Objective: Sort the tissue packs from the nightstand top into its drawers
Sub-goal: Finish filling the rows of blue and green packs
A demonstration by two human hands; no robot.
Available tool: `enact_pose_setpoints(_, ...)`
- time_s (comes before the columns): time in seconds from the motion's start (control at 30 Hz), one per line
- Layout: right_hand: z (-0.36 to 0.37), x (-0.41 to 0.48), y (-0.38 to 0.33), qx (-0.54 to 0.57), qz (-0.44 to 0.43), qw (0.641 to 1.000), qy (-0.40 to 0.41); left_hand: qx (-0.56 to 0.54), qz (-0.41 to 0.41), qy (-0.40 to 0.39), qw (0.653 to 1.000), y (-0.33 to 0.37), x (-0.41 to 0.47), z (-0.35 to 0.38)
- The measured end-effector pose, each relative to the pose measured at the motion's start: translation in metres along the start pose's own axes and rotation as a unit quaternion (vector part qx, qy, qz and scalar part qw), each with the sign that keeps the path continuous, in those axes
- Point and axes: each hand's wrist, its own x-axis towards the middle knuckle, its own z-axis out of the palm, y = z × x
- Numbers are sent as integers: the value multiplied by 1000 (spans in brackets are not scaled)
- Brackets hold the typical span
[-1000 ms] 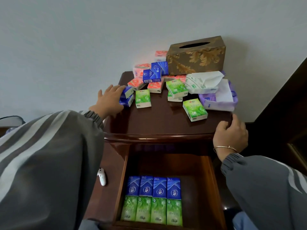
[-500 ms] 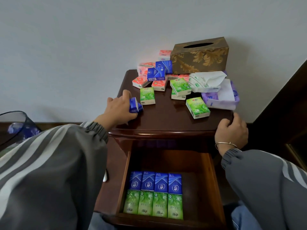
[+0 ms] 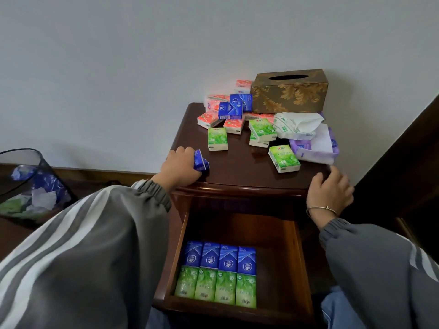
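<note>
Below, the open drawer (image 3: 302,257) holds eight packs lying flat in two tidy rows: four blue drawer packs (image 3: 219,257) behind and four green drawer packs (image 3: 215,288) in front. Each has its long axis running front to back, side touching side, and they fill the drawer's left part. At the far left a mesh wastebasket (image 3: 51,184) holds crumpled paper and wrappers. At the back of the nightstand top (image 3: 237,170) stands a gold-patterned tissue box (image 3: 288,97), its slot facing up.

The left hand (image 3: 180,167) sits near the top's front left edge, its fingers curled tight around the held blue packs (image 3: 202,162), apparently two pressed together. They are tipped on a corner with their short ends showing to the right; the rest is hidden in the palm. The right hand (image 3: 330,193) rests on the front right corner, fingers loosely bent and holding nothing.

More packs lie behind. A lone green pack (image 3: 217,138) points front to back, and a slanted green pack (image 3: 283,159) angles toward the back left. Pink packs (image 3: 209,119) and two blue pile packs (image 3: 234,106) lie heaped by the box.
</note>
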Motion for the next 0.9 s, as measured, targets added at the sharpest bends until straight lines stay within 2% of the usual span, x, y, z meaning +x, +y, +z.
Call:
enact_pose_setpoints(0.07, -6, -7, -1, -10, -75, 997, 23, -13, -8, 3, 1000, 0, 0, 2)
enact_pose_setpoints(0.13, -11, -13, -12, 16, -200, 979, 33, -22, -14, 11, 1000, 0, 0, 5)
enact_pose_setpoints(0.2, -13, -15, -35, 19, -319, 948, -4, -34, -17, 19, 999, -1, 0, 7)
enact_pose_setpoints(0.27, -11, -11, -64, 0, -380, 924, -35, -47, -15, 25, 998, -3, 0, 9)
enact_pose_setpoints(0.33, -4, 1, -95, -37, -381, 922, -62, -51, -13, 32, 998, -3, -1, 10)
enact_pose_setpoints(0.47, 13, 35, -151, -152, -317, 928, -127, -60, -15, 35, 998, -1, -3, 10)
enact_pose_setpoints(0.67, 36, 48, -179, -250, -254, 916, -186, -68, -16, 33, 997, 0, -5, 7)
enact_pose_setpoints(0.73, 35, 50, -179, -215, -235, 925, -206, -68, -16, 32, 997, 0, -6, 8)
enact_pose_setpoints(0.9, -6, 59, -164, 17, -205, 957, -202, -72, -11, 41, 997, 0, -7, 10)
